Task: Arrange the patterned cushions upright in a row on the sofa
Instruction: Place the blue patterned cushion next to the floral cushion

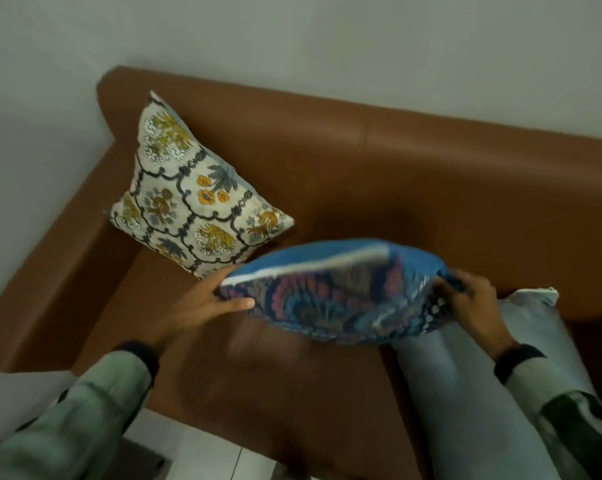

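The blue patterned cushion [330,296] hangs above the middle of the sofa [431,174] seat, held nearly flat, its blue back panel tipped up toward the backrest and its red-and-navy face turned toward the seat's front edge. It is blurred, so I judge it to be moving.

The risk, as I see it, is that a soft cushion gripped only at its two ends sags in the middle; set down that way it would likely flop onto its face rather than stand. If it lands too close to the front edge of the seat it has no backrest to lean on and may slide off. Swung leftward, it could also knock the floral cushion [192,188], which already stands on one corner in the sofa's left corner, leaning against backrest and arm.

The left hand [202,306] clasps the cushion's left end, thumb laid along the patterned face and fingers hidden behind. The right hand [472,299] pinches the right end, fingers curled closed over the edge. The cushion thus spans between the two hands.

A pale grey cushion [472,375] lies flat toward the right front of the seat, partly under the right forearm, not yet stood up.
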A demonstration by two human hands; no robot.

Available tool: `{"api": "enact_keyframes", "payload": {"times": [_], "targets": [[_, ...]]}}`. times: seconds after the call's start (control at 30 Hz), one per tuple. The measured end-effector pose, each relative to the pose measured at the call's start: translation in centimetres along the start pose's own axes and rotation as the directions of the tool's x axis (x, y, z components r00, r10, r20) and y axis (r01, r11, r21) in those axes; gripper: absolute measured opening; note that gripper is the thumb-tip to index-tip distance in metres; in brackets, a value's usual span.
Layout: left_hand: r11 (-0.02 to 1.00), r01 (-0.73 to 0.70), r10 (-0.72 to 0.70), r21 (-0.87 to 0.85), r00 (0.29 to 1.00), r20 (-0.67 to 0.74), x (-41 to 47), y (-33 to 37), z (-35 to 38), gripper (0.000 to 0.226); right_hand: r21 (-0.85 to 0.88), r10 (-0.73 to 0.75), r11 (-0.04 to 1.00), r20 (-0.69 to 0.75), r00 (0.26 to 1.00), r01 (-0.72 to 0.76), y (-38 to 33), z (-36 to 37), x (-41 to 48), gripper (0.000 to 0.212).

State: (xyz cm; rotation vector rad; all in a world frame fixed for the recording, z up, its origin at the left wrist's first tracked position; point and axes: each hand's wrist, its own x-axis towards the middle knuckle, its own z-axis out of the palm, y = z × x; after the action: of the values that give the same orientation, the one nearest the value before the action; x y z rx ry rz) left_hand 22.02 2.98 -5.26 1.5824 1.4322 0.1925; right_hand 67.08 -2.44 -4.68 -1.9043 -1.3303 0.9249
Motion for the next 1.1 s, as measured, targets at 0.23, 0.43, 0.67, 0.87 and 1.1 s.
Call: {"api": "enact_keyframes", "payload": {"times": [0.23, 0.43, 0.67, 0.87, 1.1], "targets": [[0.998, -0.017, 0.004, -0.061, 0.979, -0.202, 4.7, 5.4, -3.7, 0.081, -0.046, 0.194, 0.979, -0.076, 0.978, -0.197, -2.4, 1.5, 6.3, 0.041], [1.000, -0.020, 0.012, -0.024, 0.957, -0.291, 6.9, 4.0, -3.2, 0.085, -0.110, 0.260, 0.954, -0.148, 0.954, -0.277, -1.7, 4.6, 9.0, 0.035], [0.928, 0.155, -0.017, 0.339, 0.926, -0.377, 7.8, 2.5, 0.5, 0.101, -0.224, 0.364, 0.886, -0.204, 0.909, -0.405, 1.2, 6.5, 9.4, 0.035], [0.865, 0.161, 0.075, 0.475, 0.895, -0.439, 8.1, 3.2, 2.2, 0.088, -0.269, 0.351, 0.875, -0.223, 0.910, -0.403, 1.4, 5.5, 10.0, 0.038], [0.825, -0.008, 0.361, 0.565, 0.776, -0.516, 2.9, 3.5, 9.4, 0.055, -0.304, 0.165, 0.932, -0.129, 0.978, -0.197, 2.7, 2.1, 7.3, 0.034]]}}
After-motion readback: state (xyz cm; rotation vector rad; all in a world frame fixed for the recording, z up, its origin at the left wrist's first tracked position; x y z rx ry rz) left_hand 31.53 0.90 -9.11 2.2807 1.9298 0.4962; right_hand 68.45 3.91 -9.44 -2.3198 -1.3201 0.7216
